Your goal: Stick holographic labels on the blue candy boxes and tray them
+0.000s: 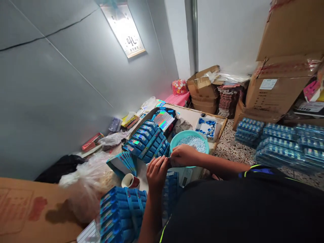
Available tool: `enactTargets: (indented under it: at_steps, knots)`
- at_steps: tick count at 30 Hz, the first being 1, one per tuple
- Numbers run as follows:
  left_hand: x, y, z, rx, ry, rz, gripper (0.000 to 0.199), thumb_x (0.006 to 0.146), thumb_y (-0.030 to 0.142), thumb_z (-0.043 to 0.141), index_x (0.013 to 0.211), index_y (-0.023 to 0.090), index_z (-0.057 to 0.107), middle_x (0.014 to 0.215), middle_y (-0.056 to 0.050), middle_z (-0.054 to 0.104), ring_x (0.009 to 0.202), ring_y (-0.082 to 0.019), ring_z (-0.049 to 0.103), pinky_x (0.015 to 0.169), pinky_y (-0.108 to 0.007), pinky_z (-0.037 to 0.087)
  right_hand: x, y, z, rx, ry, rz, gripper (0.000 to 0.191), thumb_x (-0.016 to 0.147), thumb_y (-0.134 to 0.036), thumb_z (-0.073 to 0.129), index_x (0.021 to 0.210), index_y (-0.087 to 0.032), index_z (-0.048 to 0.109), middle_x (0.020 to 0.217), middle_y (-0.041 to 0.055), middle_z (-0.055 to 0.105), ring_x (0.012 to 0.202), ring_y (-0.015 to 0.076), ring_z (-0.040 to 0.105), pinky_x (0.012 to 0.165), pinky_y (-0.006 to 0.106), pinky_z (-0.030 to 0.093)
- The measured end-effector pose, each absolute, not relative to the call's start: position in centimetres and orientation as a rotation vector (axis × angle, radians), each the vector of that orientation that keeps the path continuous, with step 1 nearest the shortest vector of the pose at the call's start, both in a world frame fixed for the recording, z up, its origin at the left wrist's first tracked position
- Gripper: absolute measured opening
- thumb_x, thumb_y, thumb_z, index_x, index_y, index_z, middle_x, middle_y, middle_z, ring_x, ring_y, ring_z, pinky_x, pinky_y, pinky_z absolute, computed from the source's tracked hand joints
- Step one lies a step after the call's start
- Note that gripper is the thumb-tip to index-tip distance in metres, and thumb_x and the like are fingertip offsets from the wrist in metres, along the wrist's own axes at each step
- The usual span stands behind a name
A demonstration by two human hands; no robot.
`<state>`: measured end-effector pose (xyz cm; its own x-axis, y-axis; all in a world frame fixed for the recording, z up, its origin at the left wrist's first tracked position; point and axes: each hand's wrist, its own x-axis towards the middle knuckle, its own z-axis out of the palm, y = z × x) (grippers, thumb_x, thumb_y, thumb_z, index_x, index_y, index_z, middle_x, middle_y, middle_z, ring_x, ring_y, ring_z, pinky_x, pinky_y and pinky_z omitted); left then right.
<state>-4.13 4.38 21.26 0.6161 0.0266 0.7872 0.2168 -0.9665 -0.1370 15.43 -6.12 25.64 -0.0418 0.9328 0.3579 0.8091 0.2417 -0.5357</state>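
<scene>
My left hand [156, 171] and my right hand [184, 156] meet fingertip to fingertip over the table's near side. Both are closed in a pinch around something small and greyish, mostly hidden by the fingers. Just behind my right hand stands a turquoise basin [174, 137] holding many small pale blue-white pieces [193, 142]. Beyond my left hand lie stacked blue packs [149, 140] in rows. Fanned blue cards [126, 162] and a paper cup [127, 181] are to its left. Below the wrists, more blue packs [173, 189] are partly covered by my arm.
A bundle of blue packs [124, 209] sits at front left, near a cardboard box [22, 206] and clear plastic bags [87, 179]. At the table's far right is a white tray [214, 131] with blue round parts. Wrapped blue packs [278, 145] and large cartons [275, 91] stand on the right.
</scene>
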Motion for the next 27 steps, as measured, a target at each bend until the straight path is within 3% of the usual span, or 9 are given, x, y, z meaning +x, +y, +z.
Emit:
enactTargets:
  at_steps: [7,12,19,23,27]
  knots:
    - [-4.7,5.6,20.8,-2.649,-0.135,-1.248,0.034,0.092,0.016,0.067,0.125,0.027,0.067,0.112,-0.007,0.078,0.104,-0.022,0.074,0.103,-0.041,0.053,15.7,-5.6,26.0,-1.617,-1.905,0.337,0.02,0.09,-0.017,0.059,0.082,-0.016,0.078,0.086,0.0052,0.076,0.074,0.0131,0.06,0.064,0.025,0.035]
    - [-4.5,5.8,20.3,-2.629,-0.113,-1.274,0.043,0.088,0.015,0.073,0.128,0.028,0.066,0.113,-0.008,0.077,0.104,-0.024,0.074,0.103,-0.044,0.051,16.2,-5.5,26.4,-1.607,-1.964,0.369,0.025,0.096,-0.027,0.057,0.091,-0.018,0.08,0.093,0.0049,0.077,0.077,0.0127,0.062,0.063,0.024,0.035]
    - [-3.6,5.7,21.1,-2.703,-0.093,-1.288,0.057,0.084,0.015,0.077,0.137,0.025,0.059,0.107,-0.009,0.077,0.096,-0.025,0.074,0.095,-0.045,0.056,16.7,-6.0,26.7,-1.674,-1.999,0.367,0.024,0.095,-0.031,0.059,0.09,-0.019,0.079,0.093,0.004,0.076,0.076,0.0127,0.062,0.057,0.024,0.033]
    - [-3.4,5.8,21.8,-2.74,-0.084,-1.206,0.052,0.086,0.014,0.075,0.134,0.027,0.062,0.11,-0.009,0.076,0.099,-0.026,0.072,0.098,-0.046,0.054,16.8,-6.2,26.9,-1.687,-2.013,0.352,0.024,0.096,-0.03,0.057,0.096,-0.018,0.078,0.099,0.0048,0.077,0.08,0.0131,0.063,0.058,0.024,0.033]
    - [-3.5,5.9,22.0,-2.778,-0.033,-1.22,0.045,0.086,0.014,0.074,0.129,0.027,0.066,0.111,-0.008,0.076,0.101,-0.025,0.072,0.101,-0.045,0.052,16.8,-6.3,27.1,-1.712,-2.024,0.339,0.026,0.097,-0.031,0.055,0.09,-0.019,0.077,0.097,0.0046,0.077,0.081,0.0142,0.064,0.059,0.026,0.032]
